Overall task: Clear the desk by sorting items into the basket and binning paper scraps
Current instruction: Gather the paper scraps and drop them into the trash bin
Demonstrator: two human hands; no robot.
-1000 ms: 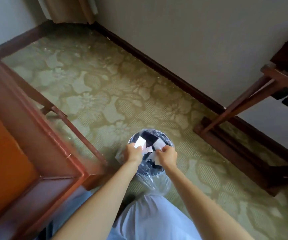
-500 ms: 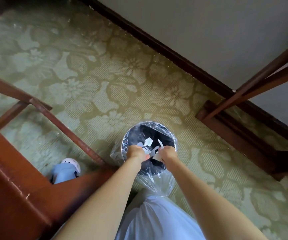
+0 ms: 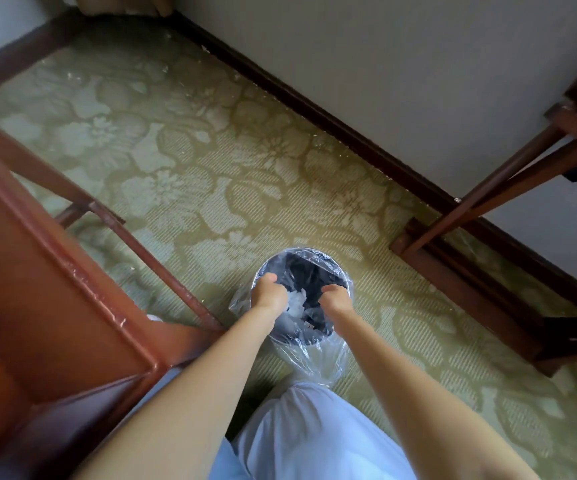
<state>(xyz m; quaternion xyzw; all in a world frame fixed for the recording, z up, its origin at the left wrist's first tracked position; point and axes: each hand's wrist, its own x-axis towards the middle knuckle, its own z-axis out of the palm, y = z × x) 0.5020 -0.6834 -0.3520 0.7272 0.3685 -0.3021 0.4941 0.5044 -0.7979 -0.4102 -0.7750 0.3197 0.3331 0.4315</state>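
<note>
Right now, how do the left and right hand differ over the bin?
The left hand hangs over the bin's left rim, the right hand over its right side. White scraps show against the left hand; dark bin separates them from the right hand. Both have curled fingers; what they grip is hidden.

Clear glossy plastic liner (image 3: 318, 358), white paper scraps (image 3: 295, 301), varnished wooden desk (image 3: 55, 289), matt woven carpet (image 3: 210, 168)

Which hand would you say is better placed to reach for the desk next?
Left, probably: the left hand is over the plastic-lined round bin on the side nearest the reddish-brown wooden desk; the right hand is farther from it.
</note>
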